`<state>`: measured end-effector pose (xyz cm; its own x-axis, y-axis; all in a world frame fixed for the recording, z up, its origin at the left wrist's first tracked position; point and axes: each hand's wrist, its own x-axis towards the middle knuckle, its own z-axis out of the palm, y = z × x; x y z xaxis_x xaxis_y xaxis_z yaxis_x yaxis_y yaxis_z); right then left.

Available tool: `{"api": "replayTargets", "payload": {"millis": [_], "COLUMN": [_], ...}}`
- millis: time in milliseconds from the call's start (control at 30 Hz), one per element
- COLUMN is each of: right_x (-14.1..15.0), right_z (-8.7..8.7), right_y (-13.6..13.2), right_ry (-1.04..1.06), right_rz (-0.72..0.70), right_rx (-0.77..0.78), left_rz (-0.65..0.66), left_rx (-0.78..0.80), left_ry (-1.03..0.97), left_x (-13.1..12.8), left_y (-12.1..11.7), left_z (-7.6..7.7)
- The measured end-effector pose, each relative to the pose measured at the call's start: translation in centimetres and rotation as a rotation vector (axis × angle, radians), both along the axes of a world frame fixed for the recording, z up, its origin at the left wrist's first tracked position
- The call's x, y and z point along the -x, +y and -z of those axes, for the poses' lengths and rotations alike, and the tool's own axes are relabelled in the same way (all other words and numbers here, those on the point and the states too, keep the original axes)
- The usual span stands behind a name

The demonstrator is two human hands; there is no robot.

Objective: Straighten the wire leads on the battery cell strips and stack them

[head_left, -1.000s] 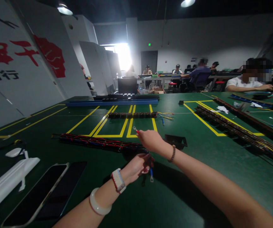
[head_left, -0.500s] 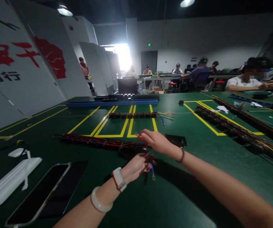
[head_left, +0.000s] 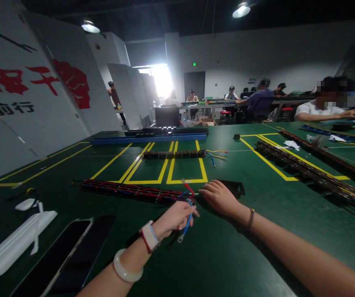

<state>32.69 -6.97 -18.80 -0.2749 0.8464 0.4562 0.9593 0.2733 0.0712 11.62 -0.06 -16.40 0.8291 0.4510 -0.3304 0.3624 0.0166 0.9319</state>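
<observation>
My left hand (head_left: 177, 216) is closed around a small bundle of wires; a blue wire with a ring terminal (head_left: 185, 229) hangs out below its fingers. My right hand (head_left: 219, 196) rests low on the green table (head_left: 220, 255) with its fingers curled, at the right end of a long black terminal strip wired in red and blue (head_left: 134, 191). A red wire with a metal terminal (head_left: 187, 185) stands up just left of my right fingertips; I cannot tell if they grip it. A small black bracket (head_left: 234, 187) lies just behind that hand.
Two phones (head_left: 66, 255) and a white plastic part (head_left: 13, 243) lie at the near left. A shorter black strip (head_left: 174, 154) with loose wires sits inside yellow floor-tape boxes. Long rails (head_left: 307, 171) run along the right. Other people (head_left: 322, 105) sit at the far tables.
My right hand has come down and back toward me from a raised reach, bringing the red wire to the strip's right end. My left hand has stayed closed on its wires.
</observation>
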Motion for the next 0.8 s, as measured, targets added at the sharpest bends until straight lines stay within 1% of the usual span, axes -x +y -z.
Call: {"api": "replayTargets", "payload": {"millis": [100,167,233,300,333,400,467,500,567,633,700,800], "right_x": [-0.1,-0.1,0.2,0.8,1.4,2.8,4.5,5.2,6.2,6.0,4.7,1.2], "right_z": [0.0,-0.1,-0.7,-1.8,-2.5,-4.1,-5.4,-6.0,-6.8,-7.3,-7.6,-7.9], "right_y": [-0.1,0.0,0.2,0.3,0.3,0.1,-0.2,-0.3,-0.3,-0.1,0.1,0.5], "right_ry": [0.013,0.056,0.188,0.439,0.582,0.812,0.874,0.863,0.821,0.773,0.747,0.698], "right_rz": [-0.010,-0.013,0.013,0.021,-0.010,-0.148,-0.287,-0.311,-0.266,-0.160,-0.051,0.075], "right_rx": [0.020,0.053,0.082,0.115,0.144,0.226,0.299,0.310,0.256,0.196,0.179,0.155], "left_rz": [0.092,0.127,0.124,0.081,0.048,-0.015,-0.061,-0.086,-0.137,-0.170,-0.164,-0.165], "left_rx": [-0.056,-0.058,-0.014,0.061,0.104,0.199,0.287,0.319,0.353,0.357,0.376,0.432], "left_ry": [0.059,0.069,0.061,0.045,0.029,-0.024,-0.103,-0.137,-0.155,-0.132,-0.097,-0.064], "left_x": [0.5,0.7,0.6,0.4,0.3,0.1,0.0,0.0,-0.1,-0.3,-0.5,-0.9], "left_y": [0.9,1.3,1.4,1.2,1.1,0.9,0.6,0.5,0.2,0.1,0.0,0.2], "left_z": [-0.6,-0.6,-0.3,0.1,0.3,0.8,1.1,1.3,1.4,1.4,1.3,0.9]}}
